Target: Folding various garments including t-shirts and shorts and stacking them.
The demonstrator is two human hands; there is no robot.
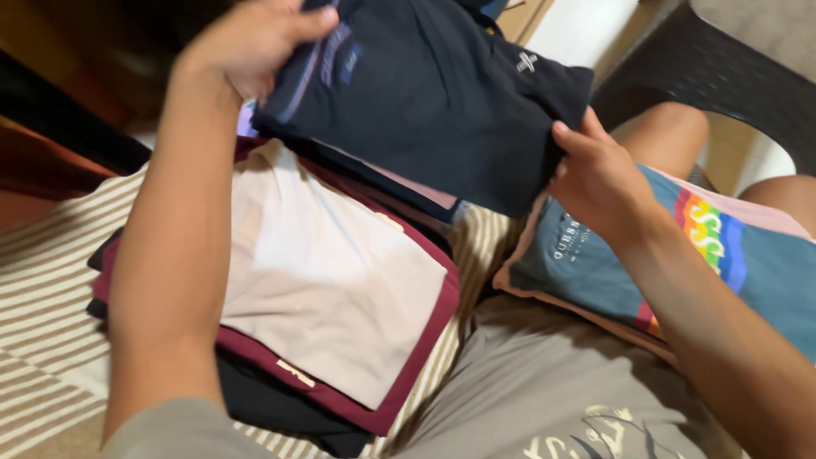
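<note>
A folded navy T-shirt is held up at the top centre of the frame, the left hand pinching its upper-left edge, the right hand pinching its right edge, above a pale pink folded garment on a maroon one.

The top of the folded navy garment between the hands runs past the picture's upper edge. Its far side hides the left hand fingers; the right hand shows only a thumb on it. Below the left hand, the cream garment covers most of the maroon one. The black chair beyond the right hand is cut off.
</note>
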